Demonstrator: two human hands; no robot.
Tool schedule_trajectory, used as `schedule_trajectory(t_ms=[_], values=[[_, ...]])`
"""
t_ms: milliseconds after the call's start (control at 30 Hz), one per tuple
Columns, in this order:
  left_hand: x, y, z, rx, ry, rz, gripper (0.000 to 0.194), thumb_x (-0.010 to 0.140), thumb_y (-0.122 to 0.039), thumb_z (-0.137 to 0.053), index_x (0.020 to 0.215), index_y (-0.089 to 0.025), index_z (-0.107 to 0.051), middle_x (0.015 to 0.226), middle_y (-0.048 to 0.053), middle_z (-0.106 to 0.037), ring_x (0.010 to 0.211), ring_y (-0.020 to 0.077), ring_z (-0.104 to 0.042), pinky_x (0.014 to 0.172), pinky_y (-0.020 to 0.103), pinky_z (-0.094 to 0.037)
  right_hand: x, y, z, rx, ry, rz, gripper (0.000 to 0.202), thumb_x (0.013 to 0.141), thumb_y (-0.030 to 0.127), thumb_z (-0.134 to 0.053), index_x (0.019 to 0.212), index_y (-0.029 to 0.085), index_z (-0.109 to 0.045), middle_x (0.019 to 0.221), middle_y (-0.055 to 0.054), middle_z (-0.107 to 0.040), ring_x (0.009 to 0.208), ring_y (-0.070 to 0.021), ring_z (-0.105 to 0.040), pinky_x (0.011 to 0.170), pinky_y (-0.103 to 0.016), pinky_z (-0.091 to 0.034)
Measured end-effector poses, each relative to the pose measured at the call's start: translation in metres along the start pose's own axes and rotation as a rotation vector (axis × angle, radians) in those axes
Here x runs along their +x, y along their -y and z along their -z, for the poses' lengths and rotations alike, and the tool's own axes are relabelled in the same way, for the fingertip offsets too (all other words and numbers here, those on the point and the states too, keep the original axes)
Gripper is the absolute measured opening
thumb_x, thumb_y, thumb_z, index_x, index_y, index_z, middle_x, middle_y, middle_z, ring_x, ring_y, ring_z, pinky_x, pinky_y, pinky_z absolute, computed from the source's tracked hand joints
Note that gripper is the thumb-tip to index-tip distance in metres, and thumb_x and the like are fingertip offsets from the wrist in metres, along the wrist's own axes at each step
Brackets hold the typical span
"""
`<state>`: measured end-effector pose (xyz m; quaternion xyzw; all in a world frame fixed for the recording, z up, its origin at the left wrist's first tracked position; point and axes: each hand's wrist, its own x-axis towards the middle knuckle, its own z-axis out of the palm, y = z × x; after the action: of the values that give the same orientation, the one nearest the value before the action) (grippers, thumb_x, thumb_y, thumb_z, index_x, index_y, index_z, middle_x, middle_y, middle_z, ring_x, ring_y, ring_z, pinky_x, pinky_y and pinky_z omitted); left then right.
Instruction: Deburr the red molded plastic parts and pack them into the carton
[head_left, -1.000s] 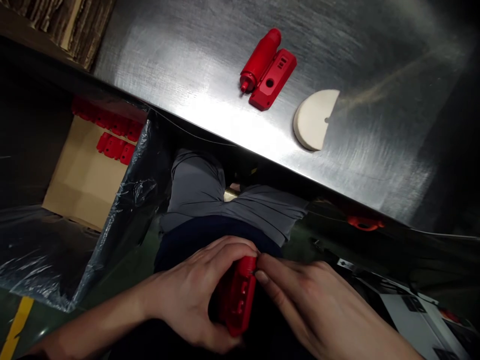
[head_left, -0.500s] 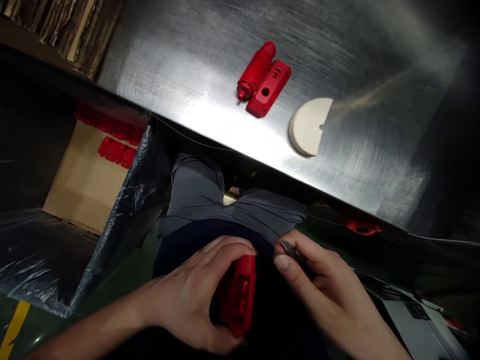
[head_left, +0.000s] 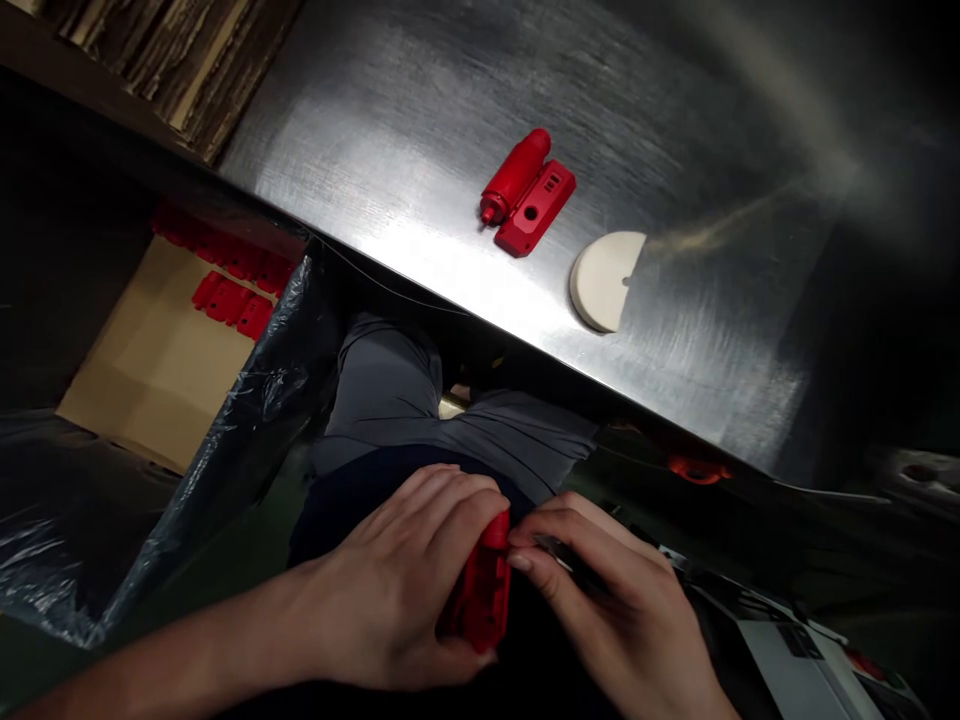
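Note:
My left hand [head_left: 409, 575] is wrapped round a red plastic part [head_left: 486, 590], held above my lap with its recessed side turned to the right. Close against that part's edge, my right hand [head_left: 607, 590] pinches a small dark metal blade-like tool [head_left: 553, 546]; most of the tool is hidden inside the fingers. Whether its tip touches the red plastic I cannot tell. On the metal table ahead lie a red cylindrical piece [head_left: 517, 175] with a narrow nozzle-like end and, right beside it, a flat red piece [head_left: 536, 210] with a round hole.
A cream half-disc [head_left: 607, 280] lies on the metal table [head_left: 390, 150] near its front edge. Stacked cardboard [head_left: 187, 60] stands at the upper left. Left of my legs, a plastic-lined box [head_left: 247, 400] holds several red parts [head_left: 232, 303] on a cardboard sheet [head_left: 157, 350].
My right hand has moved left with the tool, up to the red part in my left hand. The view has shifted slightly, while the pieces on the table lie as before.

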<state>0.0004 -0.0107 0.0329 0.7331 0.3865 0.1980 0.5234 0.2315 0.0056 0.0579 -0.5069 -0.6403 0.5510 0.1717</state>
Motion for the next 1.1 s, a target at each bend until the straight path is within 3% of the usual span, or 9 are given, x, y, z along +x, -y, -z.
schedule_trajectory(t_ms=[167, 267, 367, 533, 633, 700, 800, 1000, 1100], values=[[-0.001, -0.002, 0.001, 0.004, 0.037, -0.006, 0.079, 0.080, -0.023, -0.078, 0.146, -0.022, -0.034, 0.140, 0.014, -0.063, 0.133, 0.0352, -0.061, 0.127, 0.060, -0.035, 0.010, 0.003, 0.009, 0.277, 0.136, -0.182, 0.030, 0.105, 0.046, -0.061, 0.085, 0.024, -0.058, 0.079, 0.001, -0.054, 0.070, -0.0149, -0.053, 0.063, -0.025, -0.047], [-0.001, -0.002, 0.002, -0.007, 0.026, 0.002, 0.081, 0.079, -0.024, -0.078, 0.147, -0.023, -0.035, 0.140, 0.015, -0.064, 0.133, 0.0362, -0.062, 0.126, 0.061, -0.037, 0.013, -0.002, 0.012, 0.527, 0.031, -0.305, 0.034, 0.100, 0.054, -0.064, 0.086, 0.024, -0.054, 0.078, 0.002, -0.043, 0.063, -0.0132, -0.039, 0.054, -0.023, -0.039], [-0.002, 0.000, 0.002, -0.011, 0.014, 0.006, 0.080, 0.079, -0.026, -0.079, 0.146, -0.022, -0.036, 0.139, 0.015, -0.064, 0.133, 0.0359, -0.062, 0.127, 0.061, -0.037, 0.009, -0.009, 0.016, 0.569, -0.162, -0.383, 0.028, 0.098, 0.051, -0.068, 0.093, 0.026, -0.056, 0.076, 0.003, -0.042, 0.060, -0.0128, -0.036, 0.050, -0.022, -0.035], [-0.006, 0.006, 0.001, -0.008, -0.025, -0.004, 0.096, 0.077, -0.029, -0.083, 0.155, -0.023, -0.028, 0.150, 0.017, -0.061, 0.145, 0.0385, -0.056, 0.132, 0.065, -0.026, -0.001, -0.016, 0.033, 0.330, -0.452, -0.455, 0.033, 0.091, 0.053, -0.078, 0.089, 0.026, -0.059, 0.064, 0.005, -0.044, 0.052, -0.0118, -0.035, 0.042, -0.024, -0.029], [-0.009, 0.013, 0.001, -0.026, -0.030, -0.008, 0.108, 0.076, -0.031, -0.086, 0.161, -0.023, -0.020, 0.163, 0.022, -0.050, 0.154, 0.0420, -0.045, 0.132, 0.069, -0.022, 0.002, -0.011, 0.047, 0.143, -0.669, -0.544, 0.038, 0.081, 0.058, -0.086, 0.093, 0.025, -0.071, 0.072, 0.002, -0.057, 0.058, -0.0140, -0.048, 0.047, -0.024, -0.038], [-0.011, 0.018, 0.001, -0.057, -0.038, -0.015, 0.112, 0.075, -0.033, -0.088, 0.162, -0.023, -0.018, 0.167, 0.024, -0.044, 0.157, 0.0441, -0.040, 0.131, 0.073, -0.021, 0.010, -0.006, 0.058, -0.002, -0.762, -0.532, 0.048, 0.079, 0.060, -0.086, 0.112, 0.027, -0.078, 0.085, 0.000, -0.065, 0.072, -0.0180, -0.059, 0.058, -0.027, -0.047], [-0.012, 0.022, 0.001, -0.120, -0.066, -0.030, 0.114, 0.074, -0.029, -0.089, 0.162, -0.024, -0.017, 0.172, 0.026, -0.036, 0.159, 0.0457, -0.036, 0.129, 0.076, -0.021, 0.027, 0.000, 0.076, -0.257, -0.790, -0.485, 0.054, 0.087, 0.054, -0.076, 0.136, 0.030, -0.072, 0.105, -0.002, -0.069, 0.087, -0.0210, -0.064, 0.072, -0.032, -0.049], [-0.013, 0.020, 0.008, -0.293, -0.073, 0.060, 0.124, 0.062, -0.033, -0.099, 0.157, -0.030, -0.020, 0.176, 0.026, -0.027, 0.160, 0.0490, -0.031, 0.127, 0.077, -0.023, 0.062, 0.003, 0.098, -0.468, -0.750, -0.481, 0.037, 0.101, 0.051, -0.058, 0.121, 0.024, -0.073, 0.083, -0.005, -0.070, 0.074, -0.0224, -0.064, 0.065, -0.033, -0.043], [-0.016, 0.020, 0.010, -0.376, -0.086, 0.127, 0.124, 0.058, -0.027, -0.102, 0.154, -0.034, -0.024, 0.177, 0.023, -0.027, 0.160, 0.0487, -0.032, 0.127, 0.075, -0.026, 0.085, -0.010, 0.111, -0.657, -0.734, -0.393, 0.043, 0.105, 0.049, -0.050, 0.126, 0.020, -0.072, 0.101, -0.011, -0.074, 0.091, -0.0303, -0.069, 0.078, -0.039, -0.048]])
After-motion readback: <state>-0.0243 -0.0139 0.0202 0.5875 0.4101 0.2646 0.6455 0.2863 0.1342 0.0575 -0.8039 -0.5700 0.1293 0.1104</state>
